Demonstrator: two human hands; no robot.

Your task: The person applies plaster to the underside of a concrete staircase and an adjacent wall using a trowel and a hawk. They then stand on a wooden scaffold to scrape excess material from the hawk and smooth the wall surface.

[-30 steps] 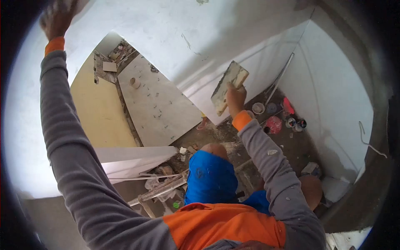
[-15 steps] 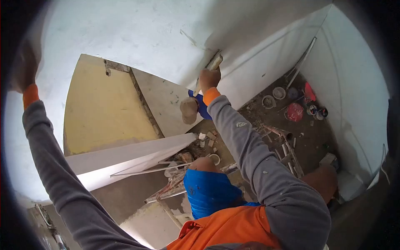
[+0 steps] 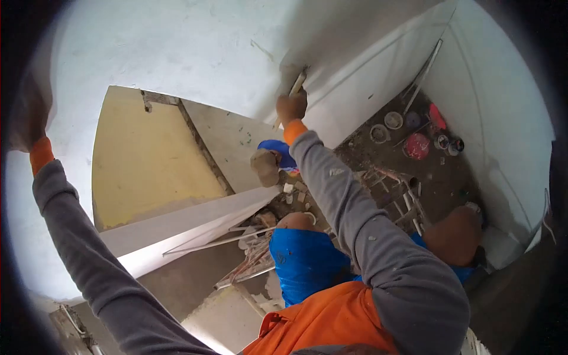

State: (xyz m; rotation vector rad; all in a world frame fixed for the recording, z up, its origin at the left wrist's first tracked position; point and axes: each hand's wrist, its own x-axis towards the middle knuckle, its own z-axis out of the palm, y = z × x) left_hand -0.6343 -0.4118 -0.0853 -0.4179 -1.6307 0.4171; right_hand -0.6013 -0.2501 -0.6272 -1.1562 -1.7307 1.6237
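My right hand [image 3: 291, 106] is closed round the pale handle of a trowel [image 3: 299, 81], seen nearly edge-on. The tool's upper end lies right at the white wall surface [image 3: 177, 53], where my arm casts a shadow. Far to the left, my left hand [image 3: 29, 115] is raised against the same white surface. Its fingers are lost in the dark rim of the view.
Below, a person in a tan cap [image 3: 266, 165] stands near a yellow wall panel [image 3: 154, 165]. Buckets [image 3: 380, 134] and a red round container [image 3: 416, 146] stand on the floor. Metal scaffold frames [image 3: 245, 269] lie around my knees, with rubble [image 3: 289, 188] nearby.
My right hand has shifted slightly up and left with the trowel, which now looks narrower. The person in the cap has moved a little down and left in view.
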